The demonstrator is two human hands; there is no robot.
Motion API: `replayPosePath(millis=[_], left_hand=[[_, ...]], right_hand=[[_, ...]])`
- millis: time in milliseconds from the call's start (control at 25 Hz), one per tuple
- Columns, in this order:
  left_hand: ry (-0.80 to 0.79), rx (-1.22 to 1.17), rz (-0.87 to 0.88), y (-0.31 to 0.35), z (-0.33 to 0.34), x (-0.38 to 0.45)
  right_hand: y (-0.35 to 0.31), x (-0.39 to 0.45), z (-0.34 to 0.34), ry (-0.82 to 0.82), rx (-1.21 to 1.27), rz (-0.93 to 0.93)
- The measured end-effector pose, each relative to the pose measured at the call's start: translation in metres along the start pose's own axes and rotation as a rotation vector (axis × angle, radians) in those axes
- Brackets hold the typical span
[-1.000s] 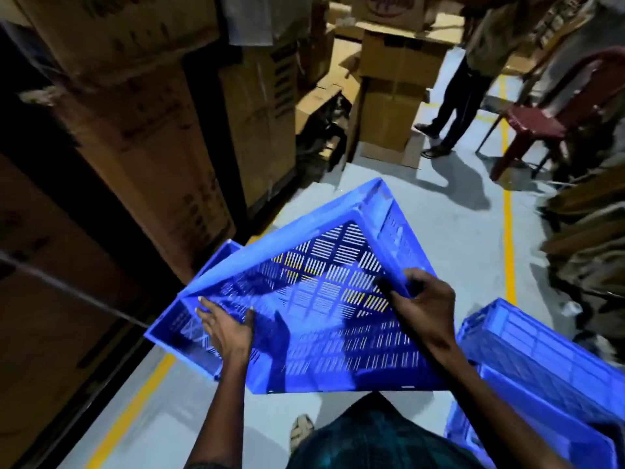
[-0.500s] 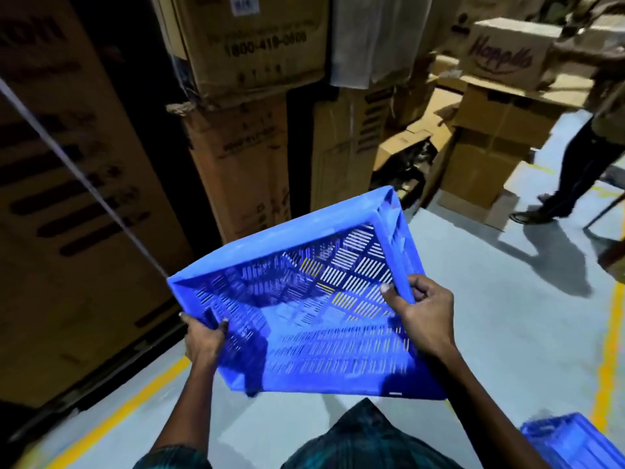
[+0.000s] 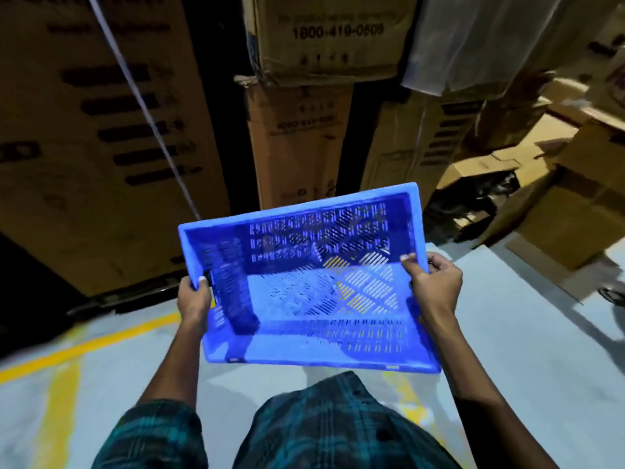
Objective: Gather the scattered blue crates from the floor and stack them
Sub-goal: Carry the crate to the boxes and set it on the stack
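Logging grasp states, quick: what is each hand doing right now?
Left hand: closed on the left rim of the blue crate.
Right hand: closed on the crate's right rim.

Blue crate (image 3: 304,292): near outer wall hidden.
Left hand (image 3: 193,299): fingers behind the crate's left rim, unseen.
Right hand (image 3: 434,286): fingertips partly behind the right rim.
Cardboard boxes (image 3: 324,38): cut off at the top edge; smaller print blurred.
White strap (image 3: 142,106): both ends out of sight.
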State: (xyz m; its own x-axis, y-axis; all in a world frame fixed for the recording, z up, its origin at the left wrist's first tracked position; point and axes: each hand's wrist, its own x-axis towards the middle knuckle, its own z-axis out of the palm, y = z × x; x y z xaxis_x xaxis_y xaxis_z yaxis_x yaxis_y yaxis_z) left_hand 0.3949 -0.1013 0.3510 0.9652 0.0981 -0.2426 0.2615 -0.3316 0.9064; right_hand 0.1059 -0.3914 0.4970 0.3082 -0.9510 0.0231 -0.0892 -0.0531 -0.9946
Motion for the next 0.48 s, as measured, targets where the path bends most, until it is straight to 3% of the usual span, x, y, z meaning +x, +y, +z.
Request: replayPosePath(millis=[200,480], left_hand=[[0.118,-0.084,-0.065,-0.015,0.0,0.002],[0.193,0.14,-0.275,-0.03,0.0,0.092]], right_hand=[[0.024,0.039,0.035,-0.068,-0.159,0.05],[0.063,0.103,0.139,-0.254,-0.524,0.06]])
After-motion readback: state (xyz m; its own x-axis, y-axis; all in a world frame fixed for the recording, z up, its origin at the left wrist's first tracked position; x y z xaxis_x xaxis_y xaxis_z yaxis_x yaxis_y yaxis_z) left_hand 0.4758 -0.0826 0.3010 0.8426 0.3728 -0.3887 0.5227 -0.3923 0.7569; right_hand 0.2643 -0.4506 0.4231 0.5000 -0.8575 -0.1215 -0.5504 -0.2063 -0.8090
